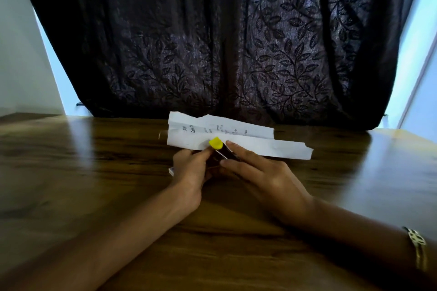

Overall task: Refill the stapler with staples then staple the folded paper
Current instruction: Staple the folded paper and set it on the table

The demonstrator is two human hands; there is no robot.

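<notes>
- Yellow marks the tip of the stapler, a small dark tool held between both hands just at the near edge of the folded paper; the yellow end lies over that edge
- left hand has its fingers curled round the stapler's near end, gripping it from the left; a pale corner of something small and flat shows beneath this hand, perhaps a staple box, though too little shows to say
- right hand lies alongside the stapler with fingers mostly straight; the forefinger reaches to the paper's edge and the thumb touches the stapler's side, so it steadies more than clasps; whether it truly pinches the tool I cannot tell
- paper lies near the far edge of the wooden table, about midway along it, as a long creased strip with torn ends and printed text on its upper flap
- dark leaf-patterned curtain hangs behind the far edge; a bracelet is on the right wrist
- step in hand, as I judge it: either closing the refilled stapler or bringing it to the paper; whether staples are loaded cannot be seen
- next move would call for sliding the paper's edge fully between the stapler's two halves, holding the strip flat, then one firm squeeze
</notes>
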